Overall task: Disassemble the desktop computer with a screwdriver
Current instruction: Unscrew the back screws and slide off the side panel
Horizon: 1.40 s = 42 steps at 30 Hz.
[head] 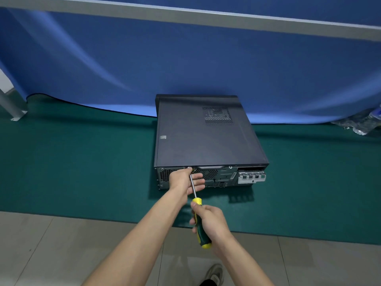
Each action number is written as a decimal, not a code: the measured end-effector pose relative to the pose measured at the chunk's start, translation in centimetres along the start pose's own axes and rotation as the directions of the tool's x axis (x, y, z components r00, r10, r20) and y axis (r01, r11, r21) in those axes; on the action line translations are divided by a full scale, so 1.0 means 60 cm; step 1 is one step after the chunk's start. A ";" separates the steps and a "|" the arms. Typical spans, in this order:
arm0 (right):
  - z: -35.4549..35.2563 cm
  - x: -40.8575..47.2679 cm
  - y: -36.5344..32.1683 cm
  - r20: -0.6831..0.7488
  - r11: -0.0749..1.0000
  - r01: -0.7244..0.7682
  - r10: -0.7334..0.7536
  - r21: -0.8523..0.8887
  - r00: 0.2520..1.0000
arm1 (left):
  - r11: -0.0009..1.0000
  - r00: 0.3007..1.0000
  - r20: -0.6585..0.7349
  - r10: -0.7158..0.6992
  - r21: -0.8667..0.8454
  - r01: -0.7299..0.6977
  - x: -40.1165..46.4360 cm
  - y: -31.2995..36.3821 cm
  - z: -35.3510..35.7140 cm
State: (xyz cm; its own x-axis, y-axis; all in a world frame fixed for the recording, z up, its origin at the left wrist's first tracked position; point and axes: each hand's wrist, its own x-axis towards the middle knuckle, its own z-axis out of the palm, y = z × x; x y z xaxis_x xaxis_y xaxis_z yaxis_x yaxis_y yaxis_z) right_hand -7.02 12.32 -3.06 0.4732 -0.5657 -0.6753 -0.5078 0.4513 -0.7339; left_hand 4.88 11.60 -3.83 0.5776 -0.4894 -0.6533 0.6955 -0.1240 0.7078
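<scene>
Desktop computer, a flat dark grey metal box, lies on its side on a dark green mat that covers the table. Its back end faces the person and sits a little way in from the mat's near edge. Behind it a big blue cloth hangs down like a wall, and the bottom of the cloth touches the mat. A grey metal bar runs across the top of the cloth. One grey post stands at the far left. Some clear plastic bottles lie at the far right by the cloth; how many I cannot tell. Below the table is a pale tiled floor, and one grey shoe shows there.

I count one computer, one screwdriver and two hands.

The computer's big top face is smooth and plain, with one square patch of little holes near the far end and one small sticker near the left edge. The back panel has lots of tiny round holes, a dark handle-like lip under the top edge, and a light grey strip with slots at the right.

The left hand rests against the back panel with its fingers out fairly straight beside the shiny shaft. The right hand is wrapped tight round the yellow and green handle of the screwdriver. The metal tip points up to the top edge of the back panel, by a small silver screw.
</scene>
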 end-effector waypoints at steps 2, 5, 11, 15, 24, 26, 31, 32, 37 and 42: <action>-0.004 0.001 -0.001 -0.107 0.990 0.021 -0.036 -0.136 0.994 | 0.999 0.999 -0.041 0.000 -0.049 -0.002 0.007 0.005 0.005; -0.016 0.001 -0.015 -0.209 0.890 0.001 -0.109 -0.457 0.972 | 0.997 0.997 -0.071 -0.005 -0.083 -0.001 0.018 0.008 0.007; -0.030 -0.004 -0.024 -0.231 0.775 -0.011 -0.175 -0.632 0.957 | 0.991 0.993 -0.107 0.042 -0.121 -0.055 0.025 -0.004 0.003; -0.033 -0.006 -0.021 -0.218 0.753 0.004 -0.195 -0.658 0.956 | 0.988 0.992 -0.119 0.041 -0.146 -0.058 0.029 -0.010 0.000; -0.059 0.000 -0.019 -0.219 0.774 0.026 -0.211 -0.632 0.953 | 0.940 0.995 -0.097 0.018 -0.337 -0.050 0.023 -0.018 0.003; -0.068 0.003 -0.027 -0.243 0.813 0.053 -0.235 -0.580 0.941 | 0.963 0.993 -0.105 0.060 -0.254 -0.085 0.018 -0.017 0.001; -0.086 0.000 -0.076 -0.243 0.910 0.261 -0.347 -0.323 0.906 | 0.925 0.950 0.144 0.278 0.224 -0.305 -0.021 0.008 0.005; -0.089 0.000 -0.088 -0.233 0.911 0.303 -0.371 -0.280 0.899 | 0.867 0.921 0.216 0.324 0.322 -0.380 -0.031 0.016 0.008; -0.114 -0.005 -0.144 -0.154 0.928 0.374 -0.370 -0.003 0.916 | 0.256 0.661 0.542 0.519 0.639 -0.725 -0.067 0.058 0.028; -0.150 0.013 -0.171 -0.149 0.935 0.329 -0.309 0.132 0.939 | 0.012 0.517 0.667 0.536 0.607 -0.795 -0.066 0.086 0.084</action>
State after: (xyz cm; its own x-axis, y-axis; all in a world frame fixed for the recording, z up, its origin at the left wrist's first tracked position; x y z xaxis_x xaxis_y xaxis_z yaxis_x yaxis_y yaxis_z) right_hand -7.91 1.05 4.58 0.4945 -0.7735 -0.3963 -0.2246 0.3268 -0.9180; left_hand 4.02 8.54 3.78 0.3868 -0.8953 0.2208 -0.7099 -0.1363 0.6909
